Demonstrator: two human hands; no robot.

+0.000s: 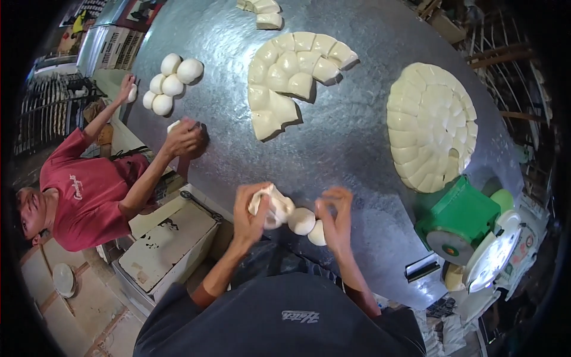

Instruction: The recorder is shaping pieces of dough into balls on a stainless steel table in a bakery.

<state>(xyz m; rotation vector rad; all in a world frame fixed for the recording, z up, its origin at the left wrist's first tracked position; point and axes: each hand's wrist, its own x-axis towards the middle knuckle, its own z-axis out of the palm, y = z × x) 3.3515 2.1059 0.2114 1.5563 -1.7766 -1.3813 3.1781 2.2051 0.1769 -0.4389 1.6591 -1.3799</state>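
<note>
Dark short-sleeved cloth shirt (256,318) fills the bottom centre of the frame. Above it, at lower centre, the left hand (245,217) grasps a soft, pale, irregular lump of dough (276,209), its fingers and thumb curled around it. Just to the right, 2 smooth, round, whitish dough balls (301,221) rest on a grey metal tabletop (345,143); the blurred right hand (336,219) is beside them, fingers bent, and I cannot tell whether they grip anything. At lower right stands a boxy green scale (467,208). At left, a co-worker in a red short-sleeved shirt (89,199) reaches over the tabletop. Farther off lie a large, oval, scored dough slab (425,119) at right, 6 clustered white rounds of dough (172,85) at upper left and an arc-shaped scored dough sheet (278,77) at upper centre.
</note>
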